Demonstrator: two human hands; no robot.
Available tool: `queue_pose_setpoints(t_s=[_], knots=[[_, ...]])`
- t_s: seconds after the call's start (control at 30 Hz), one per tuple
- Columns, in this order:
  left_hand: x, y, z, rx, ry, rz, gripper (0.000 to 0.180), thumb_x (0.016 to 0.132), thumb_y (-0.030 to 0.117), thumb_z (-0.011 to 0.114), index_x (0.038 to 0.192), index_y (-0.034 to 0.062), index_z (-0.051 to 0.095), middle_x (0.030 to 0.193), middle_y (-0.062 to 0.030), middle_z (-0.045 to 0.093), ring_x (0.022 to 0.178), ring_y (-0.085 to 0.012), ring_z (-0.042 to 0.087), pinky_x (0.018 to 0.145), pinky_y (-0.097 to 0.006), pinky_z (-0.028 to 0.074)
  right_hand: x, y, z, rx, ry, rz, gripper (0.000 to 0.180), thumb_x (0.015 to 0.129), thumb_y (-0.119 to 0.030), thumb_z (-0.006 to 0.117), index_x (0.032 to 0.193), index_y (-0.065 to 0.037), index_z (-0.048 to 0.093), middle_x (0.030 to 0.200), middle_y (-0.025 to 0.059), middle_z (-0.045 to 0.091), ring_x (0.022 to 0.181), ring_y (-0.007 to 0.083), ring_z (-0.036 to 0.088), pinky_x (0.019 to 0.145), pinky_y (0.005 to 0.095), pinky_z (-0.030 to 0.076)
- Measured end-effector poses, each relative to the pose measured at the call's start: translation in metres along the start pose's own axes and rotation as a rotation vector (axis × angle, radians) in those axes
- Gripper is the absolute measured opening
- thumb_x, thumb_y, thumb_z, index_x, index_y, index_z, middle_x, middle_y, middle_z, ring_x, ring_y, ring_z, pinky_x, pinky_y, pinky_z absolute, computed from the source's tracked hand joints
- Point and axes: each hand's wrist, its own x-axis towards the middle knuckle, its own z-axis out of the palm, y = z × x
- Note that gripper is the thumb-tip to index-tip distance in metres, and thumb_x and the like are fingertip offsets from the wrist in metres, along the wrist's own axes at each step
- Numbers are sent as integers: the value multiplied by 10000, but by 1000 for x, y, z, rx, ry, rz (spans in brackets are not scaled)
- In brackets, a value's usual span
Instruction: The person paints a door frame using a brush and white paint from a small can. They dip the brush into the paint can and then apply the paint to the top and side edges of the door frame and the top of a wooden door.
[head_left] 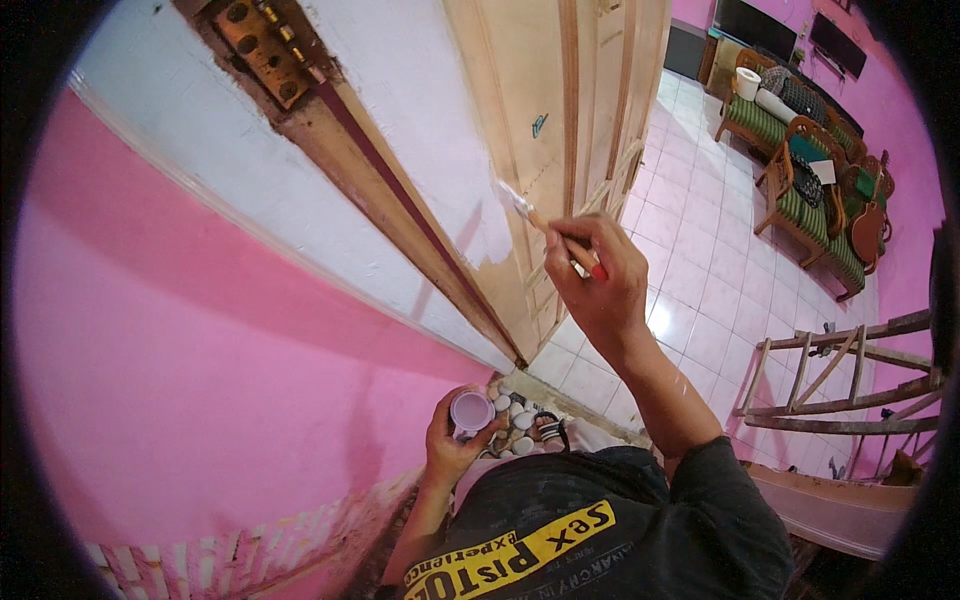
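A: What's on the far left?
B: A pink wall (180, 380), then the white door frame (400, 130).
A: And the left hand (452, 440)?
B: Low down, wrapped around a small cup (471, 410) of pale paint, above some pebbles (515, 420).
A: Further right?
B: The right hand (597, 285) is raised and pinches a brush (545, 225); its white bristles touch the wooden door (530, 90), by the painted patch.
A: Beyond that?
B: Tiled floor (700, 280), a wooden ladder (850, 385), green chairs (810, 200).
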Motion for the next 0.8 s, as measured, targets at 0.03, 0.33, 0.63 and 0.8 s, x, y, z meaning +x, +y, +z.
queue_pose_setpoints(t_s=[0.03,0.33,0.63,0.8], knots=[[2,3,1,-6,0,4,682,809,74,859,1375,6,486,1363,-139,587,1252,-220,582,1077,-377,480,-8,3,-2,-21,-48,66,143,844,4,733,938,-18,627,835,138,653,735,286,699,624,371,542],[3,3,3,-72,24,0,674,780,91,888,1343,-10,531,1279,-130,649,1170,-202,632,1010,-347,508,25,-2,7,5,-51,-8,147,842,4,728,948,-21,629,862,138,652,730,309,677,633,376,531],[1,9,-3,-44,-30,-52,706,789,45,866,1382,18,485,1373,-132,584,1251,-218,585,1077,-384,489,2,6,-1,-6,-90,104,132,850,-14,735,940,-21,640,858,134,658,734,286,693,638,364,535],[0,5,-1,-75,37,-37,678,775,66,881,1350,-2,528,1273,-115,649,1184,-193,619,1029,-347,499,30,-4,7,10,-26,-21,131,845,4,725,932,-19,629,854,135,656,736,282,693,633,361,534]])
